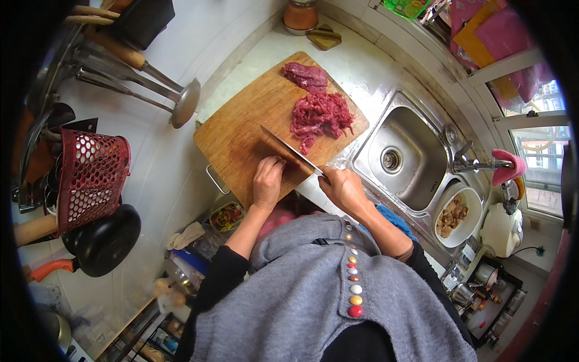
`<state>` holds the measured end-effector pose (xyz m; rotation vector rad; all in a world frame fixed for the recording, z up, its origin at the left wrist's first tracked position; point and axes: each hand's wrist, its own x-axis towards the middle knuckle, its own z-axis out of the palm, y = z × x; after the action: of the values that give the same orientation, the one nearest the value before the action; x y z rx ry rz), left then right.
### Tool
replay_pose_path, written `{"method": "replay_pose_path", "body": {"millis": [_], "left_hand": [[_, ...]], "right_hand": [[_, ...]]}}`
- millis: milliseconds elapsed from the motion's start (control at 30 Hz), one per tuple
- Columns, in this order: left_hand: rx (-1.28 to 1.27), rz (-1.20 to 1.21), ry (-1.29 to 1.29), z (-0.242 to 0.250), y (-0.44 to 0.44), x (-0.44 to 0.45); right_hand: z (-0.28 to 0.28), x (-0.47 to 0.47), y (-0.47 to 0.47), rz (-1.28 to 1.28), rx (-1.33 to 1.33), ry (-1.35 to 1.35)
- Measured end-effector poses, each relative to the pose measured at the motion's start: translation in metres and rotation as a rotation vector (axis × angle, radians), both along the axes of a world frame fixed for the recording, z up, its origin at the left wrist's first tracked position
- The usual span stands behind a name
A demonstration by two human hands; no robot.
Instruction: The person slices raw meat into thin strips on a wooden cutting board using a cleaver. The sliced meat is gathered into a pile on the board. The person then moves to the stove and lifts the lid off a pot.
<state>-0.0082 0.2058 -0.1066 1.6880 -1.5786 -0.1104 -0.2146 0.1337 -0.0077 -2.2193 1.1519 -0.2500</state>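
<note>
My right hand [341,188] grips the handle of a kitchen knife [289,149]. Its blade slants up and left across a wooden cutting board [235,122]. Just left of the blade, my left hand [268,178] rests on the board with fingers bent and close together. Dark red meat [293,166] shows between those fingertips and the knife; whether the fingers grip it is hidden. Beyond the blade lies a heap of raw red meat strips [321,115]. An uncut slab of raw meat [306,76] touches the heap's far side.
Right of the board is a stainless steel sink [409,158] with a faucet [470,163] and a white colander [472,203] of brown chunks. Ladles [185,104], a red perforated basket [95,176] and a black frying pan [106,242] hang on the left wall. A brown-lidded jar [301,18] stands behind.
</note>
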Motion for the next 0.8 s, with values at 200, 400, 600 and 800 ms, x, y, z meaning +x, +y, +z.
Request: {"method": "replay_pose_path", "body": {"millis": [200,400,600,800], "left_hand": [[0.037,-0.042,-0.148,-0.003,-0.003,0.001],[0.048,-0.028,-0.187,-0.002,-0.007,-0.002],[0.048,-0.024,-0.191,-0.006,-0.005,-0.003],[0.059,-0.032,-0.172,-0.004,-0.006,-0.002]], "right_hand": [[0.001,0.003,0.003,0.057,0.031,0.076],[0.005,-0.009,0.007,0.049,0.081,0.042],[-0.004,0.018,-0.001,0.031,0.083,0.098],[-0.014,0.031,-0.013,0.037,0.052,-0.003]]}}
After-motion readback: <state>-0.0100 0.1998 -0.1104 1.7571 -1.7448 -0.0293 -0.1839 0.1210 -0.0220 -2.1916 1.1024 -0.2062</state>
